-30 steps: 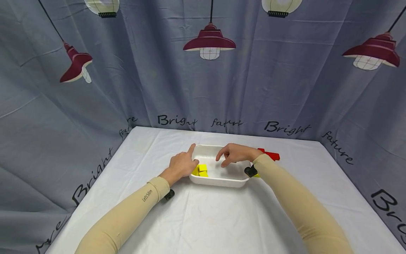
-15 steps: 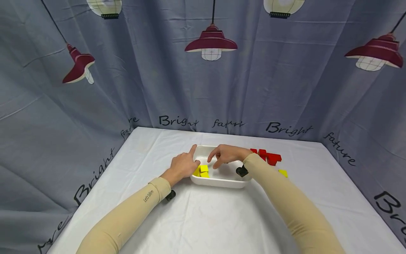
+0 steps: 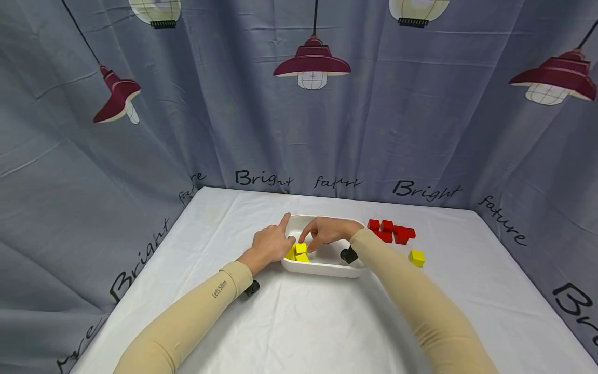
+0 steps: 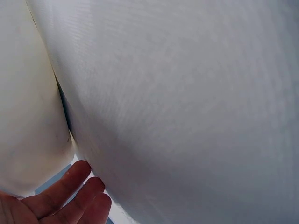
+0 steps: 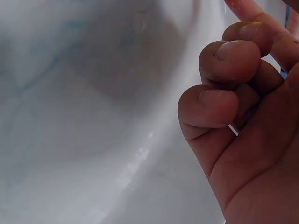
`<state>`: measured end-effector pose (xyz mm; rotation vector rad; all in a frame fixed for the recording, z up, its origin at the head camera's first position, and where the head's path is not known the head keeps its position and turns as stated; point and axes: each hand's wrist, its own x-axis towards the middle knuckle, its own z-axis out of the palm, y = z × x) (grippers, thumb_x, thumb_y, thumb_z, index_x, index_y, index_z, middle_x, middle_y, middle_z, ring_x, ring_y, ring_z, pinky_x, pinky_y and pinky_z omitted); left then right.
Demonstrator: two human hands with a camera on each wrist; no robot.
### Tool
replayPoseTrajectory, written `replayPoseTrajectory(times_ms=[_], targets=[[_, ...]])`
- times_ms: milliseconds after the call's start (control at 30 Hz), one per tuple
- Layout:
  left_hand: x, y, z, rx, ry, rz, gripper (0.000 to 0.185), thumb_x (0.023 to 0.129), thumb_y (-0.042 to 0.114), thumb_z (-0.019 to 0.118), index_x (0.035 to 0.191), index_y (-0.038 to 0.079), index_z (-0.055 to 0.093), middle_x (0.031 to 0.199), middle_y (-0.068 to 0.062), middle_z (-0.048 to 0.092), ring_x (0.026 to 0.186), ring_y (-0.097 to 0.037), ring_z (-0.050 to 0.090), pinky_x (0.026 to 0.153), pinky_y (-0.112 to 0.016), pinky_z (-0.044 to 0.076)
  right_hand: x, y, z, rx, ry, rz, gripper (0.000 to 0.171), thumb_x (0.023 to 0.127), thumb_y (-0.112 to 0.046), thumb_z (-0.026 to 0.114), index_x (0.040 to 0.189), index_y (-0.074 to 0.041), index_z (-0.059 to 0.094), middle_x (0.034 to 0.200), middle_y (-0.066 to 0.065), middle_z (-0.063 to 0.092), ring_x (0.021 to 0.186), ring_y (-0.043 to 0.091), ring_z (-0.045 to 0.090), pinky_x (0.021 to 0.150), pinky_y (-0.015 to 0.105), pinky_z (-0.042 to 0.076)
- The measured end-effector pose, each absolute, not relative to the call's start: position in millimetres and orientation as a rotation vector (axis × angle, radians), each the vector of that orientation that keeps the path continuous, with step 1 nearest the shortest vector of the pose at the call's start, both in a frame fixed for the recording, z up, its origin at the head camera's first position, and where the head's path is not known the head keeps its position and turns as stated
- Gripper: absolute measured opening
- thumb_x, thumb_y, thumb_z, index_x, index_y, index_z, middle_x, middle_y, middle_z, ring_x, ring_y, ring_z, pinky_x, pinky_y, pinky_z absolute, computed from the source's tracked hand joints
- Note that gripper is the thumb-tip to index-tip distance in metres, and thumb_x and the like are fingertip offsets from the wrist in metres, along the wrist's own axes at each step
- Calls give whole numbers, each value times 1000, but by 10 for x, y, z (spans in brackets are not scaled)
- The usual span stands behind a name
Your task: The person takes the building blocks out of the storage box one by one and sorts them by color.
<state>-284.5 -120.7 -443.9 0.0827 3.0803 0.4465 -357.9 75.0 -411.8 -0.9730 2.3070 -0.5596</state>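
Observation:
In the head view my left hand (image 3: 271, 243) holds the left side of a white tray (image 3: 322, 270), thumb over the rim and index finger stretched towards its far corner. Other fingers (image 4: 70, 191) lie beside the tray's outer wall in the left wrist view. My right hand (image 3: 327, 231) is inside the tray, index finger and thumb apart at a yellow cube (image 3: 301, 248); I see nothing held. Its remaining fingers (image 5: 229, 60) are curled in the right wrist view. Another yellow block (image 3: 302, 257) lies in front of that cube, and more yellow shows beside the left thumb.
Several red blocks (image 3: 392, 231) lie on the white-covered table (image 3: 317, 327) right of the tray. A yellow cube (image 3: 417, 258) sits nearer, with a bit of another yellow piece beside the right sleeve (image 3: 411, 291). A grey printed curtain (image 3: 224, 104) stands behind.
My right hand has moved left and lower within the tray to the yellow cubes. Its arm now uncovers more red blocks and the yellow cube on the table. My left hand stays put.

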Motion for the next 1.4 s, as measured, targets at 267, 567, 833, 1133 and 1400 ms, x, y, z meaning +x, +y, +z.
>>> replayPoseTrajectory(times_ms=[267,567,833,1133,1400], targets=[[-2842,-1215,-4443,91,3084,459,74,97,43,50,162,23,21,103,-12,72,79,-24,65,69,-43,53,-3578,713,-4151,-950,2291,-586,35,80,-23,83,114,-28,76,71,-1,58,63,11,48,59,24,39],[-2839,-1218,-4421,98,3091,478,74,97,43,50,162,22,22,108,-14,72,87,-27,68,72,-45,54,-3549,694,-4137,-957,2304,-593,32,81,-18,80,112,-23,78,68,-2,56,60,12,47,60,25,38],[-2833,-1213,-4418,87,3075,459,73,98,43,49,162,22,21,104,-13,72,81,-24,65,71,-43,54,-3534,677,-4123,-951,2334,-530,30,81,-18,78,111,-21,78,69,-2,55,62,11,48,61,25,40],[-2838,-1221,-4431,87,3073,454,74,97,44,49,162,23,20,98,-11,71,75,-22,62,68,-42,53,-3544,764,-4066,-915,2338,-538,28,82,-18,75,110,-18,77,72,-1,54,69,14,50,65,27,39],[-2833,-1218,-4436,87,3086,455,73,97,44,48,161,23,21,108,-14,72,84,-25,66,72,-44,53,-3559,910,-3949,-927,2372,-563,29,81,-18,74,110,-17,77,69,-1,53,68,13,49,65,27,38]])
